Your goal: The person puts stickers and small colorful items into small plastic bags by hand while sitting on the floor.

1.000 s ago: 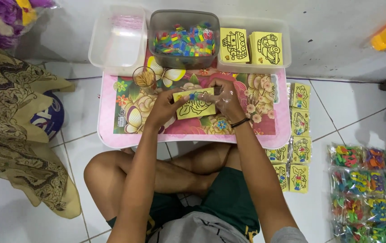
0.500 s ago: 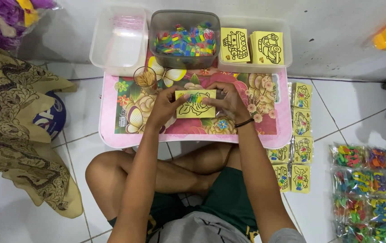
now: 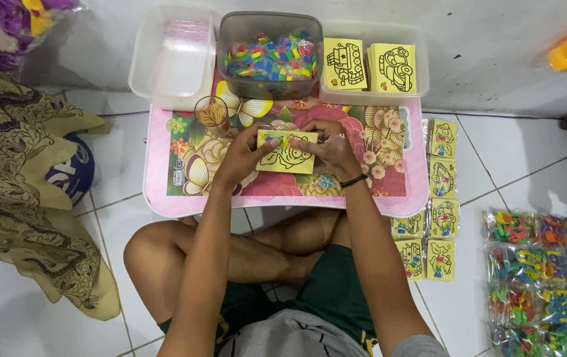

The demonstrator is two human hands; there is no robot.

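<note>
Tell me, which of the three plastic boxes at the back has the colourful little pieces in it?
The middle box, the darker grey one. The clear box to its left looks nearly empty, and the right box holds yellow picture cards.

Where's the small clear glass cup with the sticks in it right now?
In the head view, the small clear glass cup stands on the pink floral table, left of centre, just in front of the grey plastic tub and up-left of the left hand.
</note>
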